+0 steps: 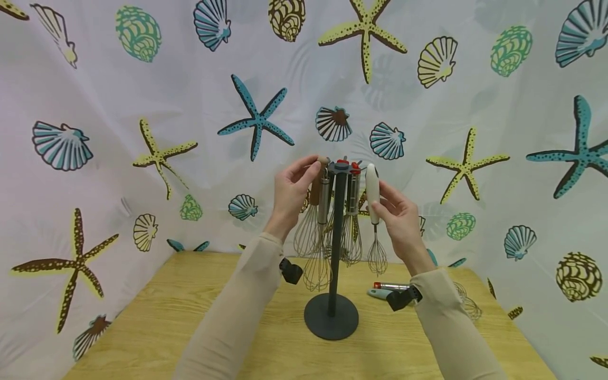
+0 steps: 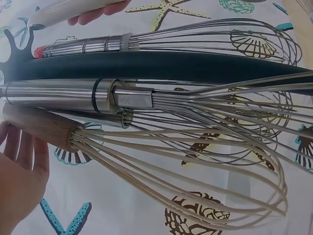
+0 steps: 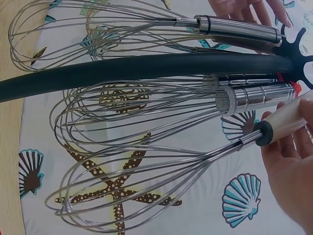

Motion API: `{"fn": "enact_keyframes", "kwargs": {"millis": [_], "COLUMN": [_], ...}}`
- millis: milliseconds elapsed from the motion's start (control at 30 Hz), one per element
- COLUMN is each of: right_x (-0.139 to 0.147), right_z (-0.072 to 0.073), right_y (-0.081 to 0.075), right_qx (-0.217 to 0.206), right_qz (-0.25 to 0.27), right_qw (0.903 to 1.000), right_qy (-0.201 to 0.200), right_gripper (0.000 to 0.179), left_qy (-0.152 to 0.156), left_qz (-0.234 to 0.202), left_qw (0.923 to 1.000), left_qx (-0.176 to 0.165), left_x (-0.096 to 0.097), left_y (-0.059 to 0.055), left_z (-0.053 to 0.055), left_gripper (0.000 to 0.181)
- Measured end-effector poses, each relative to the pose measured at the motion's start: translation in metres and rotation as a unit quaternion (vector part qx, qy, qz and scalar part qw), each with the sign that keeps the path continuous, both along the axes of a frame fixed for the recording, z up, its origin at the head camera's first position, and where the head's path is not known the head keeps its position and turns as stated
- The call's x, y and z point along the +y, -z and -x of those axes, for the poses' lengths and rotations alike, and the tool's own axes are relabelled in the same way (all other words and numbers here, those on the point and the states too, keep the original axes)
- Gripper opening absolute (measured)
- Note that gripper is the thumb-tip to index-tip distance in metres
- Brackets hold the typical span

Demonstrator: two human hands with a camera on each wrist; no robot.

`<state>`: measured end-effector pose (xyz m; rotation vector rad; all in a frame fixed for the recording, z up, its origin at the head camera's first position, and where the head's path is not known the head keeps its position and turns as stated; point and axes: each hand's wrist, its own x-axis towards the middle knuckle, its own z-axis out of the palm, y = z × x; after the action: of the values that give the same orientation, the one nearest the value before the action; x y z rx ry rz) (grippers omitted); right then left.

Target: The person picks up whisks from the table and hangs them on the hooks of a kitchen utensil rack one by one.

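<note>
My right hand (image 1: 401, 219) holds a whisk with a white handle (image 1: 372, 192), thumb in front and fingers behind. Its wire loops (image 3: 132, 181) hang down beside the black rack. At the rack's left side, my left hand (image 1: 292, 192) pinches the top end of a whisk with a wooden handle (image 2: 44, 126). The dark whisk stand (image 1: 338, 232) rises between both hands, with hooks around its top. A steel-handled whisk (image 1: 324, 200) hangs at its front left. Another steel whisk with a red tip (image 3: 259, 97) hangs on the right side, partly overlapping one behind it.
The stand's round base (image 1: 331, 330) rests on a wooden table (image 1: 199, 316). Behind my right wrist lie more whisks, one with a red-ended steel handle (image 1: 391, 286) and one with a light blue handle (image 1: 378, 294). A shell-and-starfish curtain (image 1: 190, 79) surrounds the table.
</note>
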<state>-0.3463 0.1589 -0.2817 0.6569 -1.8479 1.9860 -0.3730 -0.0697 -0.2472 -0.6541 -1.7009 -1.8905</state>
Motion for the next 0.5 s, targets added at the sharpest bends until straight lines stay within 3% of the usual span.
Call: {"fn": "enact_keyframes", "kwargs": {"millis": [233,367,500], "right_x": [0.0009,-0.0001,-0.0028], "right_z": [0.0011,0.0023,0.0030], "right_y": [-0.0016,-0.0037,-0.0056], "right_qx": [0.011,0.019,0.019], "right_qz": [-0.007,-0.023,-0.039], "right_qw": [0.9999,0.9995,0.9990], "right_qy": [-0.004,-0.004,-0.007], "right_gripper": [0.051,0.050,0.050], "left_qy": [0.000,-0.020,-0.035], "left_qz": [0.032,0.065,0.068], "left_qw": [0.9991,0.9954,0.9932], "left_qx": [0.027,0.068,0.087], "left_x": [0.0026,0.0071,0.0085], "left_y": [-0.0009,-0.0017,-0.0018], "left_z": [-0.0046,-0.0055,-0.0057], "left_gripper": [0.043,0.046,0.042]}}
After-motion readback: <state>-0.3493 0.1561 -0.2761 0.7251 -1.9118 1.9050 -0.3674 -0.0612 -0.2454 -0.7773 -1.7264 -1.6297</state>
